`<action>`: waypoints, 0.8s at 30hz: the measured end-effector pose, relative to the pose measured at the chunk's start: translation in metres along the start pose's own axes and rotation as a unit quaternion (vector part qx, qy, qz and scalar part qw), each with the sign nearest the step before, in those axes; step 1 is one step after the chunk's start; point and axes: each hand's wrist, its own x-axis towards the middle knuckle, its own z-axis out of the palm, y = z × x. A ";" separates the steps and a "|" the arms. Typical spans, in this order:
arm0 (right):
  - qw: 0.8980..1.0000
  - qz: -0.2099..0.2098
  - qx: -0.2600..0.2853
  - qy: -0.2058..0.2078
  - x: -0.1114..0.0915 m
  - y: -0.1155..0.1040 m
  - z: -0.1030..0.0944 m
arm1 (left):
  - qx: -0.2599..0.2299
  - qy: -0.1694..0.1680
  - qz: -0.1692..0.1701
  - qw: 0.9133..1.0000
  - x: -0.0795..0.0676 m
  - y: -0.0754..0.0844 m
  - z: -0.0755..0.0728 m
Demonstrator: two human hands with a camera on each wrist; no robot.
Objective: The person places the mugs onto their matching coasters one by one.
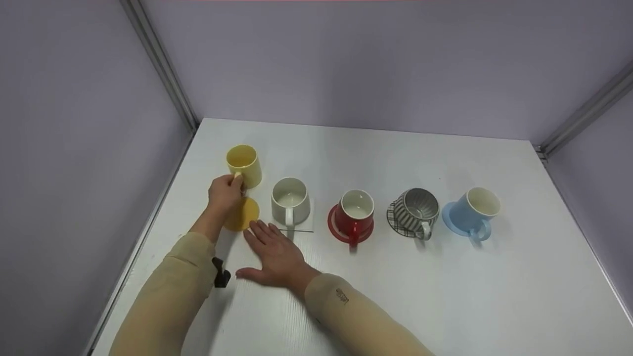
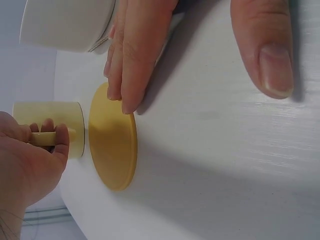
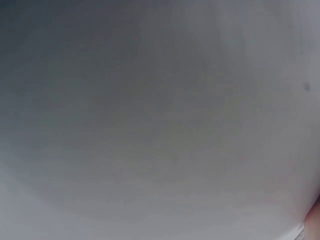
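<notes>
In the head view my left hand grips the handle of a yellow mug at the far left of the row. The left wrist view shows its fingers curled through the mug's handle. Just in front of that mug lies a round yellow coaster, with nothing standing on it. My right hand is spread palm down on the table, its fingertips at the coaster's near edge. The right wrist view holds little but a blurred pale surface.
Right of the yellow mug stands a white mug on a square white coaster. Further right are a red mug on a red coaster, a grey striped mug on a wire-grid coaster, and a light blue mug on a blue coaster.
</notes>
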 end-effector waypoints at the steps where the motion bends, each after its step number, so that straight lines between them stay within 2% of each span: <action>1: 1.000 0.000 0.002 -0.001 0.000 0.000 0.000 | 0.000 0.000 0.000 1.000 0.000 0.000 0.000; 6: 1.000 -0.001 0.009 -0.001 0.000 0.002 0.000 | 0.006 0.001 -0.005 1.000 -0.002 0.003 -0.002; 17: 1.000 0.002 0.027 -0.007 -0.001 0.007 -0.002 | -0.015 -0.014 -0.013 1.000 -0.010 0.014 -0.008; 24: 1.000 -0.002 0.014 0.002 -0.001 0.008 -0.002 | -0.023 -0.003 0.018 1.000 -0.017 0.014 -0.014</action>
